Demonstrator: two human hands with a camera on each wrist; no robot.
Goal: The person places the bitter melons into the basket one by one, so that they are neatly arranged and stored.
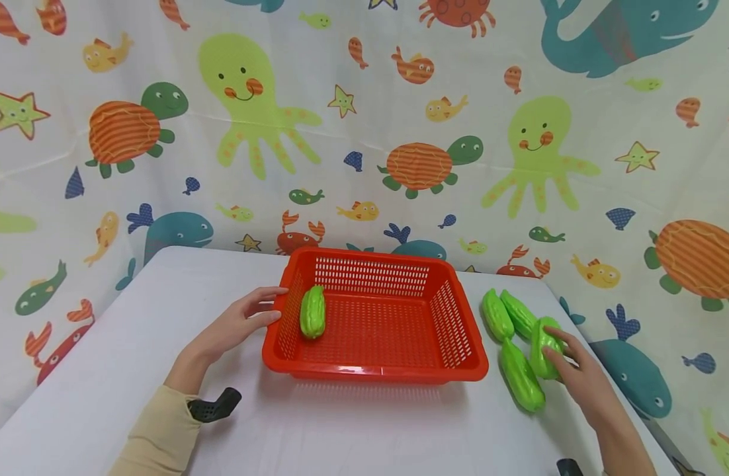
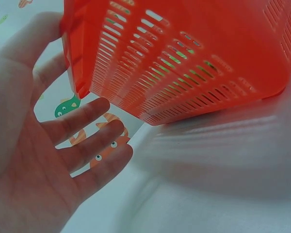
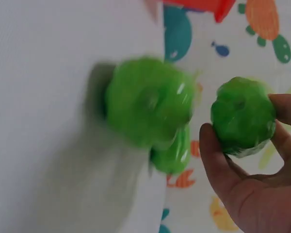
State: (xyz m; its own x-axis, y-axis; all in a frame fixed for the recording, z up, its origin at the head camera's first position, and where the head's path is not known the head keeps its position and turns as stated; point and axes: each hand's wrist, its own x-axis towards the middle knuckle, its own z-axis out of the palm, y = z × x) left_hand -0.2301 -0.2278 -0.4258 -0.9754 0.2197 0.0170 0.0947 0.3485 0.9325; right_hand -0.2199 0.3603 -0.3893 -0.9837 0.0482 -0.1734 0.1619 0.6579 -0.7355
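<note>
My right hand [image 1: 583, 378] grips a bright green, ribbed gourd [image 1: 542, 354] between thumb and fingers, at the right of the table. In the right wrist view this gourd [image 3: 242, 116] is seen end-on, raised off the surface. Beside it lie three more green gourds: one nearer me [image 1: 521, 377], one farther left [image 1: 497, 315] and one behind [image 1: 518, 313]. A red plastic basket [image 1: 376, 373] stands mid-table, with one green gourd [image 1: 313, 312] inside at its left. My left hand [image 1: 236, 325] touches the basket's left rim, its fingers mostly straight in the left wrist view.
The white table [image 1: 352, 430] reaches back to a curtain [image 1: 364, 178] printed with sea animals. Slotted walls [image 2: 150, 63] surround the basket's flat floor. A black strap mount [image 1: 215, 405] sits on the left wrist.
</note>
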